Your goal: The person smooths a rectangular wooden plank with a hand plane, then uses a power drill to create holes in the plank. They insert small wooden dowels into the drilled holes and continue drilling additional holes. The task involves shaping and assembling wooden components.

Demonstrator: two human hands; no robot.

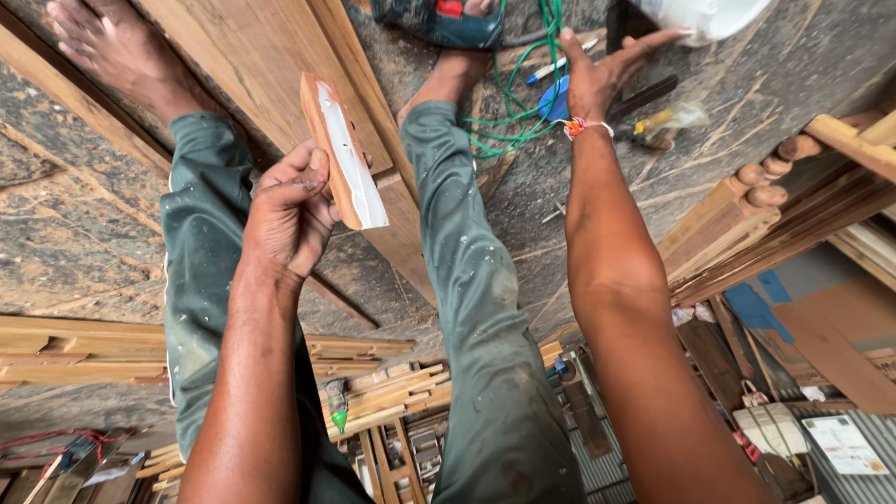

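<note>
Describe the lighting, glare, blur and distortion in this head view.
Head view: even, soft daylight with faint shadows; the white strip on the wood block in the left hand is slightly overexposed; wide-angle stretch bends the edges; the right hand and the stone floor are sharp.

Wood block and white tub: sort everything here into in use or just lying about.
In use: wood block with white glue in left hand; white tub under right hand.
Lying about: green cord, pen, turned wooden posts, plank.

Dusty floor [75,224] with planks [252,56], cord [509,98]
</note>
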